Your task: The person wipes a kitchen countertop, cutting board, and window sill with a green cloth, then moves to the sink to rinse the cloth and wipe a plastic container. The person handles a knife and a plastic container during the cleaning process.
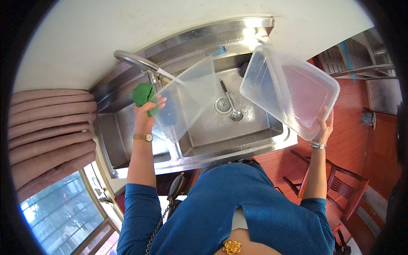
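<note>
My left hand (149,108) grips a green cloth (142,93) together with the edge of a flat translucent plastic lid (194,92). Water from the curved steel faucet (135,60) runs onto this lid, which is tilted above the double steel sink (229,145). At the right, my right hand (325,126) holds the rim of a clear rectangular plastic container (299,92), tipped over the sink's right end. A ladle (236,115) with a black-and-steel handle lies in the right basin beside the drain strainer (223,104).
A blue brush (216,50) lies on the sink's back ledge. A dark scouring pad (244,69) is in the basin's far right corner. Wooden chair (342,188) and metal rack (357,57) stand at the right; a folded curtain (54,127) hangs above a window at the left.
</note>
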A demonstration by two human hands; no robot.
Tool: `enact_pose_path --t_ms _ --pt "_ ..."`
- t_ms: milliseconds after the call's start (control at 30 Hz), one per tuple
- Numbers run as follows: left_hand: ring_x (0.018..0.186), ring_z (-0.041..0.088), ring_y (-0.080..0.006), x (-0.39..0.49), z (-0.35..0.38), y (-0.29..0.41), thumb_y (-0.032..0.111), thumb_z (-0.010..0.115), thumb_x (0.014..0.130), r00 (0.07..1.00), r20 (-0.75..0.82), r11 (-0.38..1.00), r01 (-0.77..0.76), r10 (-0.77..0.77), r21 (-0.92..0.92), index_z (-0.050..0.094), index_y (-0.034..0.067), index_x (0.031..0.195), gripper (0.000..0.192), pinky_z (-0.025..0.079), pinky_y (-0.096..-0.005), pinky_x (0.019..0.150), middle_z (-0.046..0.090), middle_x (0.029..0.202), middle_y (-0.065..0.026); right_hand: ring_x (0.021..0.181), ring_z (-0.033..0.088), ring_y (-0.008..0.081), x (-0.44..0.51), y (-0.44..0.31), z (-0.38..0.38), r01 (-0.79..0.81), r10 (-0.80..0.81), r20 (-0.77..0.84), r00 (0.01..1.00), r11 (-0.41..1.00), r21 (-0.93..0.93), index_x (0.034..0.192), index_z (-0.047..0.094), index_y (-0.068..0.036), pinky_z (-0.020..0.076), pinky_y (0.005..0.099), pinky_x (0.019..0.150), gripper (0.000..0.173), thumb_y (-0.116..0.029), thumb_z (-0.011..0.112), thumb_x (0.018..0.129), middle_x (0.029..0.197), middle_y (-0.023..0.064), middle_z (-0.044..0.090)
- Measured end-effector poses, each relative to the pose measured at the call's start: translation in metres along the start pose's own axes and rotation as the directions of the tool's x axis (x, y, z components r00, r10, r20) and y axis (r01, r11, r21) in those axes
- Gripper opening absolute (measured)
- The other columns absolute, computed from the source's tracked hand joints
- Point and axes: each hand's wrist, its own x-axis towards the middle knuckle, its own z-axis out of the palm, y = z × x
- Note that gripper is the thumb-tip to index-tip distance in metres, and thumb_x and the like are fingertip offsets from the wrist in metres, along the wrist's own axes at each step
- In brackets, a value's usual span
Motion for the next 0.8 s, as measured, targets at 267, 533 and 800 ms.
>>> enact_pose_path --t_ms 267,533,800 --pt "0.081 0.065 -0.0442 -0.006 -0.032 -0.003 -0.011 0.05 0.069 0.962 -0.218 0.985 0.145 -0.162 -0.092 0.049 -0.007 0.108 0.039 0.061 -0.0455 0.063 0.06 0.098 -0.0238 0.111 0.055 0.0201 0.01 0.073 -0.012 -0.253 0.215 0.168 0.962 0.934 0.253 0.137 0.04 -0.001 0.0465 0.0316 0.089 0.063 -0.012 0.059 0.078 0.128 0.0095 0.053" --pt "0.074 0.066 -0.0349 -0.038 -0.053 -0.036 -0.008 0.059 0.07 0.911 -0.41 0.998 0.062 -0.051 0.014 0.051 -0.001 0.105 0.036 0.058 -0.0423 0.061 0.06 0.092 -0.0155 0.123 0.044 0.0249 -0.014 0.077 0.061 -0.263 0.239 0.363 0.901 0.965 0.018 0.142 0.031 0.001 0.0397 0.0334 0.098 0.077 -0.002 0.057 0.07 0.138 0.0134 0.042" --pt "0.071 0.061 -0.0182 -0.042 -0.073 -0.033 0.001 0.073 0.068 0.827 -0.445 0.88 -0.119 0.344 0.459 0.057 0.002 0.1 0.036 0.05 -0.0296 0.062 0.062 0.091 -0.0066 0.125 0.046 0.0246 0.014 0.111 0.105 0.015 0.231 0.601 0.765 0.927 -0.375 0.138 0.037 0.003 0.0362 0.0324 0.102 0.072 -0.003 0.055 0.069 0.134 0.0203 0.048"
